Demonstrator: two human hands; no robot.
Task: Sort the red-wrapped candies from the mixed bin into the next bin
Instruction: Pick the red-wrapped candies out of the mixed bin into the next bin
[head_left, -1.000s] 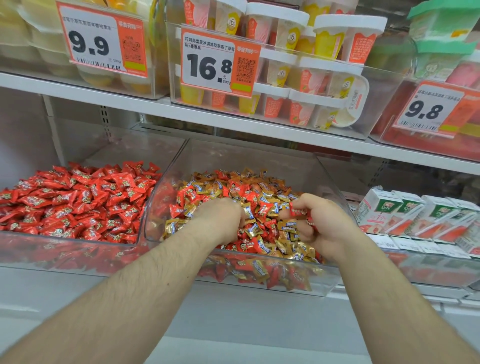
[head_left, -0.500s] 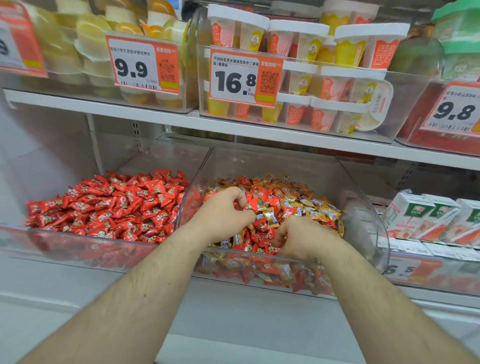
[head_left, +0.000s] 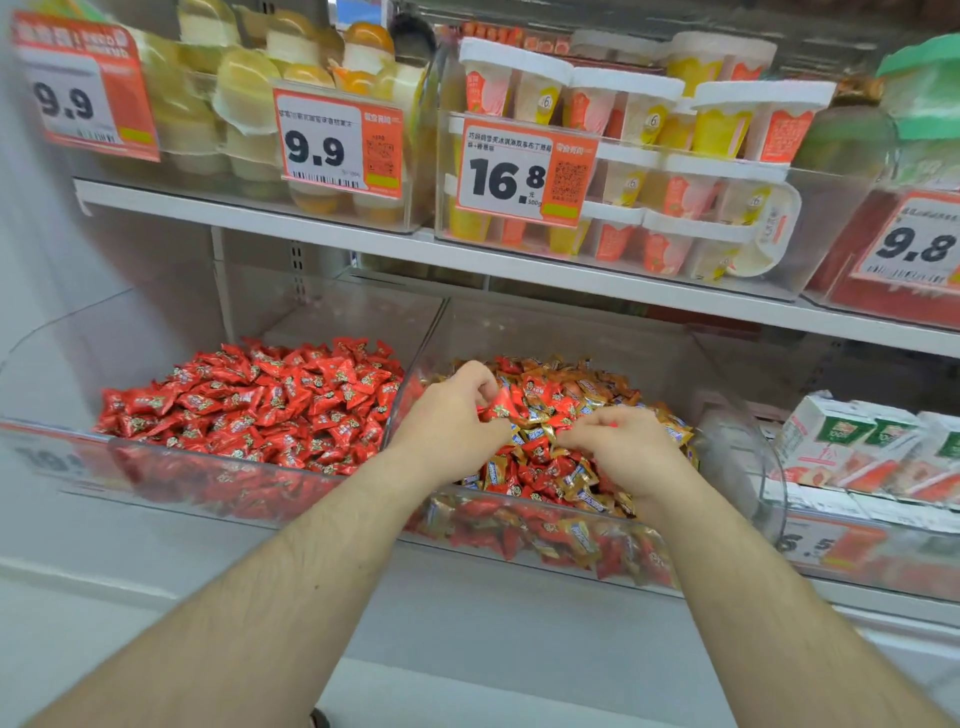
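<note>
we have both hands down in the mixed bin (head_left: 571, 332), the clear tub in the middle of the lower shelf, heaped with red and gold-brown wrapped sweets. our left hand (head_left: 449, 423) sits at the left side of the heap, fingers curled, with the thumb and forefinger pinching a red-wrapped candy (head_left: 500, 405) that sticks up a little above the pile. our right hand (head_left: 621, 449) lies just beside it to the right, knuckles up and fingers bent down into the sweets; a sliver of red shows at the fingertips, but we cannot tell whether it is gripping a piece or only resting on the heap.

the next bin (head_left: 363, 317) stands touching the mixed one on its left, and it holds a broad mound of red candies (head_left: 249, 400) only, reaching up close to the shared wall. both bins are clear plastic with low fronts.

on the shelf above we see clear tubs of pudding cups (head_left: 649, 156) with white lids and a tub of yellow jelly cups (head_left: 244, 98), with orange price tags (head_left: 511, 169) reading 9.9, 16.8 and 9.8 clipped to the fronts. to the right of the mixed bin lie small drink cartons (head_left: 852, 441) in white, green and orange. the picture is slightly blurred at the edges.
</note>
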